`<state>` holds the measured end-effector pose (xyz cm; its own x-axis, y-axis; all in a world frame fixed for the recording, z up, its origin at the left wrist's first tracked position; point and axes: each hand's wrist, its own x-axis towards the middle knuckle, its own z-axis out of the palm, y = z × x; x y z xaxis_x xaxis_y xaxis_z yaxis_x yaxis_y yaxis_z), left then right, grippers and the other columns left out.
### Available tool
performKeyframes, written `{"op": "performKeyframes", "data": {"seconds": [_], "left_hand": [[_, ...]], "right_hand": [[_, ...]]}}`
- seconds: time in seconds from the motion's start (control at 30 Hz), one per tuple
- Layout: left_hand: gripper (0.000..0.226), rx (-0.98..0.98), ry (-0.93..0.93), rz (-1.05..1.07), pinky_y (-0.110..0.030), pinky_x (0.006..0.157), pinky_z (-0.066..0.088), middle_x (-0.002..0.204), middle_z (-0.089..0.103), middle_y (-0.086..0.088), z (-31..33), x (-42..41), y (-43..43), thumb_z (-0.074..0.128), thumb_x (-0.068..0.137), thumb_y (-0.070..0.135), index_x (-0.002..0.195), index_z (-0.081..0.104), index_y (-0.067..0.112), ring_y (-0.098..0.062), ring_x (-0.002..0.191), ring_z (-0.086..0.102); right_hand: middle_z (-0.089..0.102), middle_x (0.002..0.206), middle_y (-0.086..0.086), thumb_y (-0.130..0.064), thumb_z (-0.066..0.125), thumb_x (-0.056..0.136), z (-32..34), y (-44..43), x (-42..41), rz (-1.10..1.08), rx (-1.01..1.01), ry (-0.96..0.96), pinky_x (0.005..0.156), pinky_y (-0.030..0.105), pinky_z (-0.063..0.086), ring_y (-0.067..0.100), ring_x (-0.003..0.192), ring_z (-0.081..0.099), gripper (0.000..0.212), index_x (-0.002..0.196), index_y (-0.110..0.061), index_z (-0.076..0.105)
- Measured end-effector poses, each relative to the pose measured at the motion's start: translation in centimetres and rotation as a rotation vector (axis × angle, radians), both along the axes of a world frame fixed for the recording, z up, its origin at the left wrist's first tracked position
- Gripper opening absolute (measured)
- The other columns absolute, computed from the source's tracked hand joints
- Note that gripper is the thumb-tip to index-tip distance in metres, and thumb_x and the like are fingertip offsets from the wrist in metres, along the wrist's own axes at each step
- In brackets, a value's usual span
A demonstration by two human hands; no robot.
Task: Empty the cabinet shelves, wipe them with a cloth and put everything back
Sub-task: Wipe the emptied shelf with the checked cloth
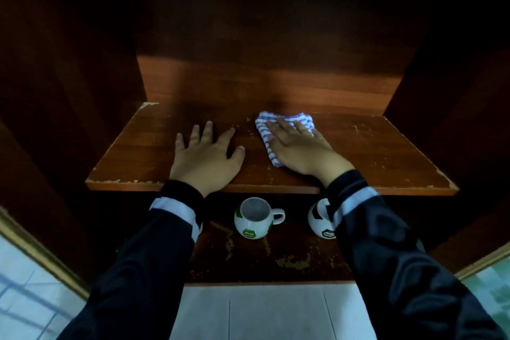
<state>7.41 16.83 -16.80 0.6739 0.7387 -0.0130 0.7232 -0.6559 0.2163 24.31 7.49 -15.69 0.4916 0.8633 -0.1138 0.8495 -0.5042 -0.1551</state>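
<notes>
**Desk:** What does the frame show on the upper shelf (386, 152)?

**Photographer:** A person's right hand (300, 146) lies flat, fingers spread, pressing a blue-and-white striped cloth (271, 125) onto the wood. The cloth is crumpled into a rough band. Its long axis runs diagonally, from the far edge of the shelf near the back panel (262, 77) toward the front, ending beside the heel of the hand. The fingers point toward the back left.

**Desk:** And the other hand?

**Photographer:** The left hand (205, 157) rests palm down on the bare shelf, fingers splayed and holding nothing, just left of the cloth but apart from it. Both wrists cross the shelf's chipped front edge.

**Desk:** How much room is there around the cloth?

**Photographer:** Open board stretches to the right as far as the cabinet's side wall (447, 85), and a narrower strip lies to the left of the left hand. The cloth's far end sits almost against the back panel, so nothing is free behind it.

**Desk:** Anything below?

**Photographer:** On the lower shelf (276, 262), two round football-pattern mugs stand upright. The green-patched mug (254, 218) has its handle pointing right. The black-patched mug (320, 219) is partly hidden behind the right sleeve (386, 243). They stand apart, with scuffed wood in front of them up to the shelf's edge.
</notes>
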Motion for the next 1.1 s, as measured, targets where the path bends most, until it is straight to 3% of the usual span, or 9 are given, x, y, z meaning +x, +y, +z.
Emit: {"op": "performKeyframes", "data": {"seconds": [0.27,0.5,0.7,0.93,1.1], "left_hand": [[0.061,-0.006,-0.001,-0.007,-0.050,0.122,-0.005,0.167,-0.003,-0.001,0.0,0.0,0.1,0.019,0.099,0.064,0.156,0.010,0.043,-0.025,0.153,-0.004],[0.061,-0.003,-0.007,0.006,-0.049,0.122,-0.004,0.167,-0.001,0.000,0.0,0.1,0.0,0.021,0.099,0.063,0.156,0.011,0.044,-0.024,0.153,-0.003],[0.061,-0.001,-0.017,0.008,-0.049,0.122,-0.003,0.167,-0.001,0.001,-0.1,0.0,0.1,0.020,0.099,0.064,0.156,0.012,0.045,-0.023,0.153,-0.002],[0.060,-0.006,-0.025,0.016,-0.047,0.122,-0.004,0.167,-0.001,0.002,0.0,0.1,0.0,0.021,0.099,0.064,0.155,0.013,0.045,-0.022,0.153,-0.002],[0.060,-0.017,-0.038,0.015,-0.046,0.122,-0.004,0.167,-0.001,0.003,0.0,0.1,0.1,0.022,0.099,0.064,0.155,0.013,0.045,-0.022,0.153,-0.002]], "right_hand": [[-0.007,0.164,-0.015,-0.051,0.015,0.103,0.3,1.7,2.5,-0.127,-0.016,0.023,0.121,0.048,-0.004,0.020,0.152,-0.006,0.055,0.156,-0.041,0.003],[-0.008,0.164,-0.014,-0.050,0.015,0.104,0.1,2.2,1.7,0.043,-0.017,0.018,0.120,0.046,-0.004,0.019,0.152,-0.008,0.054,0.156,-0.041,0.002],[-0.007,0.165,-0.010,-0.050,0.015,0.104,0.7,3.5,3.2,-0.102,-0.023,0.039,0.121,0.050,-0.002,0.023,0.152,-0.006,0.057,0.157,-0.036,0.004],[-0.006,0.164,-0.014,-0.051,0.016,0.104,0.5,3.3,3.4,0.082,-0.022,0.049,0.122,0.045,-0.004,0.019,0.152,-0.007,0.053,0.156,-0.042,0.005],[-0.005,0.165,-0.012,-0.053,0.016,0.103,0.4,3.1,5.2,-0.063,-0.029,0.038,0.121,0.048,-0.002,0.022,0.152,-0.006,0.055,0.156,-0.041,0.006]]}}
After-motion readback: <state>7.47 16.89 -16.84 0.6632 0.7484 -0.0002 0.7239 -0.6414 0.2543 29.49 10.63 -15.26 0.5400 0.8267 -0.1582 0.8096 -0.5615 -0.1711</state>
